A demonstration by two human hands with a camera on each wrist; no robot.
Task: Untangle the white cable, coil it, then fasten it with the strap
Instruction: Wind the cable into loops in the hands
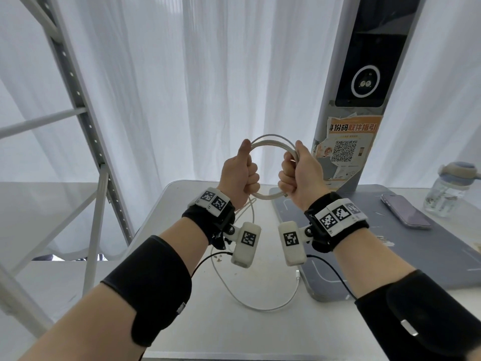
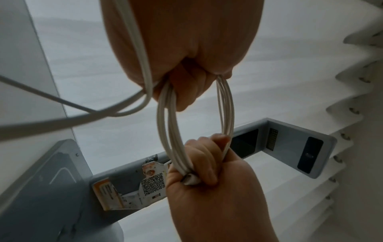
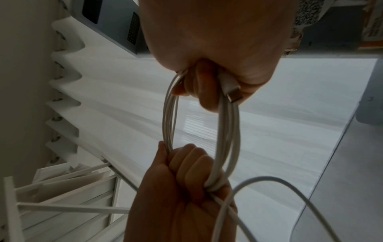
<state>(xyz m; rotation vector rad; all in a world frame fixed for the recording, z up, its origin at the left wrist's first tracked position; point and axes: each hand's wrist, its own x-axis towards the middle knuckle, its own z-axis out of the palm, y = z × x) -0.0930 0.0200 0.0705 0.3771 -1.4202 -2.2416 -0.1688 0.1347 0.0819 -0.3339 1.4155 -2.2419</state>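
**Above the bench, a coil half made**

Above the bench (image 1: 197, 321), both hands hold the white cable (image 1: 270, 142) up as a round coil of several turns; the left hand (image 1: 238, 175) has its fingers (image 3: 186, 163) curled tight round one side, thumb laid along the top, and the right hand (image 1: 299, 178) has its fingers (image 2: 207, 155) wrapped round the other side, pinning one connector (image 3: 231, 91) against the bundle; judging by this, the untangling looks done and the coiling is well along but unfinished, since a loose tail (image 1: 260, 306) hangs from the left hand and loops over the bench to the other connector (image 1: 298, 272); no strap can be made out, so fastening appears to remain

Writing: an orange poster (image 1: 351, 142) on the grey kiosk (image 1: 364, 74) reads partly "份码取件指引" above a QR code; its smaller print is illegible; square black-and-white markers sit on the wristbands (image 1: 338, 214)
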